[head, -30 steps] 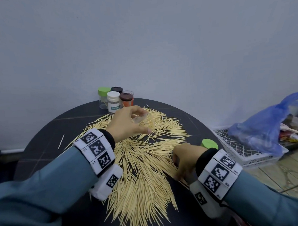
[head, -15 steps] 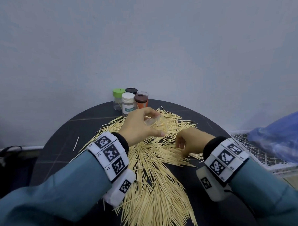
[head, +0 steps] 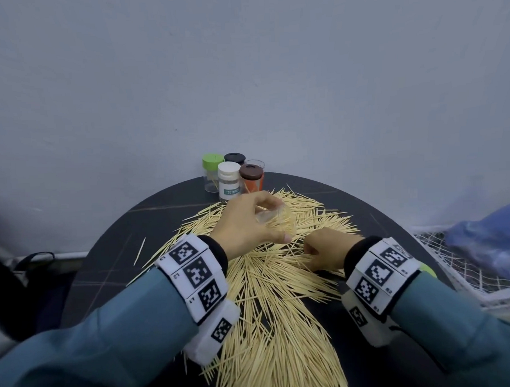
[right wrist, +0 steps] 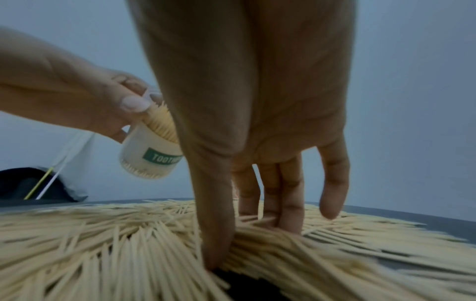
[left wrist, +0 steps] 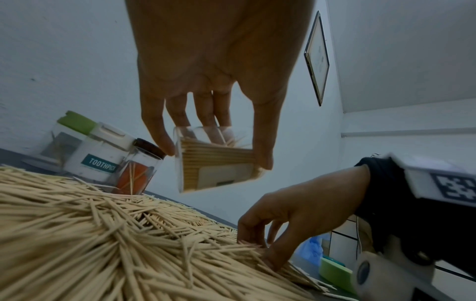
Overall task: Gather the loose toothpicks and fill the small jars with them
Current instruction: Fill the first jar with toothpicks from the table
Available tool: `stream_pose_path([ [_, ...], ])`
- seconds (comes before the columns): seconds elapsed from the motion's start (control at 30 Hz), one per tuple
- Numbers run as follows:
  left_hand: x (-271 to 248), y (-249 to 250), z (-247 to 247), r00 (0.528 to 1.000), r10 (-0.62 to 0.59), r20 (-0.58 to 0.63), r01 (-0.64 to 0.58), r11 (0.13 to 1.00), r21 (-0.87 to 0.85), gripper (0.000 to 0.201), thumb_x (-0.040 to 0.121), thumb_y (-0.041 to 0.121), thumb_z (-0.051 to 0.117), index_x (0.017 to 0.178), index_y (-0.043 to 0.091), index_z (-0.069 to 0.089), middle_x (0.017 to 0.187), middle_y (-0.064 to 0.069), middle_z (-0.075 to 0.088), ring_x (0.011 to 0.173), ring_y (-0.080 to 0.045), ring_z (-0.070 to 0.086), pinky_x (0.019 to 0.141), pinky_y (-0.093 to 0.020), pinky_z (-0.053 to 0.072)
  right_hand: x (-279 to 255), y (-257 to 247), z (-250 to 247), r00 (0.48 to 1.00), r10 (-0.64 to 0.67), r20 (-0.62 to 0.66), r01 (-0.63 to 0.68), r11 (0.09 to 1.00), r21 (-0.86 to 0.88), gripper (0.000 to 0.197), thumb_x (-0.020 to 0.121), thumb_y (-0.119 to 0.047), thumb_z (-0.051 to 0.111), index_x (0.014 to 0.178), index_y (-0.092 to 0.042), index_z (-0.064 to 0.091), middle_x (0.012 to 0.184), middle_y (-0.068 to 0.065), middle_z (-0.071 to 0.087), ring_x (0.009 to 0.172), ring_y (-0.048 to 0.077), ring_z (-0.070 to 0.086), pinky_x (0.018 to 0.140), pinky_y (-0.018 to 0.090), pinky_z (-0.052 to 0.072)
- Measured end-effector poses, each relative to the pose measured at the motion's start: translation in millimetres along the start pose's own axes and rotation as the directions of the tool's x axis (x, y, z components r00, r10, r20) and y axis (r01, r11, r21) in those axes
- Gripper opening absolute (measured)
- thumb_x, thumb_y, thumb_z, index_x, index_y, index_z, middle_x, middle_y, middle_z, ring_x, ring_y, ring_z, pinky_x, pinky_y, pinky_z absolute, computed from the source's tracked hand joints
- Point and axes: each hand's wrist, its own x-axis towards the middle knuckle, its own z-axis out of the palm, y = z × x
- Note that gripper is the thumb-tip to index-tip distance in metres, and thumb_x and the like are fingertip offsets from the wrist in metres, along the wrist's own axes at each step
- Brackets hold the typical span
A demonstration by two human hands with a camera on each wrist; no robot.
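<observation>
Head view looks down on a round black table [head: 105, 273] spread with a wide heap of pale wooden toothpicks [head: 270, 309]. The left hand [head: 246, 226] is raised above the heap, its fingers and thumb curled round a small clear plastic jar [left wrist: 216, 160], open and tilted, already well packed with toothpicks. The right hand [head: 323, 251] is down on the pile just beside it, thumb and fingers [right wrist: 291, 203] dug into the sticks and drawn toward each other around a small bunch; whether any are truly lifted is hard to say from the blurred wrist view. At the table's far edge, against the grey wall, stand four lidded jars close together: green-lidded [head: 213, 171], black-lidded [head: 234, 159], white with a "TOOTHPICK" label [head: 229, 181], and brown-lidded with an orange label [head: 251, 177].
</observation>
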Motion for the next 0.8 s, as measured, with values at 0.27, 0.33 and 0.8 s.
stream_pose_path([
  [0.27,3,-6,-1,1.000,0.002,-0.022,-0.002,1.000,0.023,0.055,0.063,0.026,0.086,0.113,0.023,0.063,0.112,0.012,0.060,0.102,-0.004,0.053,0.070,-0.005,0.033,3,-4,-4,0.997,-0.053,0.048,0.052,0.999,0.017,0.031,0.098,-0.028,0.043,0.119,-0.006,0.049,0.117,0.011,0.056,0.101,0.023,0.052,0.088,0.033,0.041],
  [0.33,4,-6,-2,1.000,0.002,-0.027,-0.001,1.000,0.031,0.055,0.063,0.026,0.086,0.113,0.023,0.063,0.111,0.013,0.060,0.101,-0.003,0.052,0.069,-0.005,0.032,3,-3,-7,0.996,-0.079,0.048,0.076,0.995,0.068,0.025,0.099,-0.025,0.039,0.116,-0.008,0.048,0.114,0.011,0.058,0.097,0.022,0.052,0.090,0.034,0.042],
  [0.8,7,-15,-5,0.997,-0.036,-0.061,0.038,0.999,0.019,0.057,0.061,0.029,0.087,0.113,0.025,0.063,0.108,0.015,0.060,0.105,-0.005,0.054,0.074,-0.011,0.037,8,-7,-17,0.991,-0.128,-0.046,0.126,0.739,0.661,0.033,0.102,-0.008,0.024,0.073,-0.017,0.037,0.068,-0.001,0.038,0.058,0.009,0.035,0.053,0.014,0.036],
])
